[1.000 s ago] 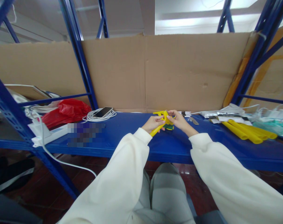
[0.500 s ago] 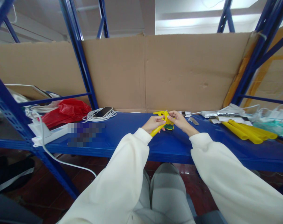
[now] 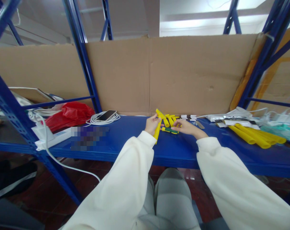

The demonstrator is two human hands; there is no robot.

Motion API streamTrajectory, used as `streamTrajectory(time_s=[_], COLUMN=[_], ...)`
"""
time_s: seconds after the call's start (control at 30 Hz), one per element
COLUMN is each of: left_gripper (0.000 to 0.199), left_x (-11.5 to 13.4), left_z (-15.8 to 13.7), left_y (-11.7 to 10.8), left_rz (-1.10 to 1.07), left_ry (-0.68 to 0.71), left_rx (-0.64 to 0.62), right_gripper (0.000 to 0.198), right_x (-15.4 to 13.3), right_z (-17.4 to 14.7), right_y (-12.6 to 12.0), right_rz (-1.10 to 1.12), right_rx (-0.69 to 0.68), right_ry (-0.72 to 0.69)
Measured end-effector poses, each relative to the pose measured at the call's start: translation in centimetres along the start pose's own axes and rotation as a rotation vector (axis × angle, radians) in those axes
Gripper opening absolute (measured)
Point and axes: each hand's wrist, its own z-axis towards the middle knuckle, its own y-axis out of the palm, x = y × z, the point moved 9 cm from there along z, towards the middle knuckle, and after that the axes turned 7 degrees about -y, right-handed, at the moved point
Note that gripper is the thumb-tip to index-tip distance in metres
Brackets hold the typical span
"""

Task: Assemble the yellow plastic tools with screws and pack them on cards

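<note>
My left hand (image 3: 151, 125) is closed around a yellow piece (image 3: 157, 130) made of tube-like arms, which it holds tilted above the blue shelf. One arm points down towards me, and another slants up to the right. My right hand (image 3: 185, 127) is just right of it, thumb and fingers apart, at the right end of a green and yellow screwdriver handle (image 3: 170, 130). Whether the fingertips touch the handle is hard to see. Behind the handle lie more yellow tubular pieces (image 3: 171, 120), partly hidden by my right fingers.
Yellow tubes (image 3: 251, 135) lie on the right beside white packets (image 3: 239, 118). Striped white sticks (image 3: 188, 117) and a small metal strip (image 3: 200, 124) are behind my right hand. To the left are a phone (image 3: 107, 115) on a coiled cable, a red bag (image 3: 70, 114) and a power strip (image 3: 56, 138).
My right hand has let go of the yellow piece and moved slightly right and down to the screwdriver. My left hand has turned the piece and shifted it left, uncovering the handle.
</note>
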Motion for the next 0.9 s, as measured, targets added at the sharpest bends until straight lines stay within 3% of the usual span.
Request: streamTrajectory(time_s=[0.1, 0.23, 0.53, 0.7, 0.9], left_gripper=[0.059, 0.061, 0.056, 0.057, 0.057], left_x=[-0.1, -0.4, -1.0, -1.5, -1.6], left_z=[0.4, 0.9, 1.0, 0.5, 0.6], left_y=[-0.8, -1.6, -2.2, -1.7, -1.6], left_rz=[0.000, 0.014, 0.097, 0.175, 0.204], left_ry=[-0.005, -0.021, -0.120, -0.192, -0.192], left_rx=[0.066, 0.117, 0.176, 0.142, 0.122], right_gripper=[0.027, 0.017, 0.025, 0.040, 0.049], right_x=[-0.1, -0.3, 0.7, 0.9, 2.0], right_z=[-0.4, -0.2, 0.2, -0.5, -1.0], right_y=[1.8, 1.9, -2.1, -4.9, -5.7], right_rz=[-0.047, -0.085, 0.164, 0.133, 0.334], right_rx=[-0.171, -0.153, 0.256, 0.504, 0.662], right_ry=[0.008, 0.005, 0.039, 0.016, 0.050])
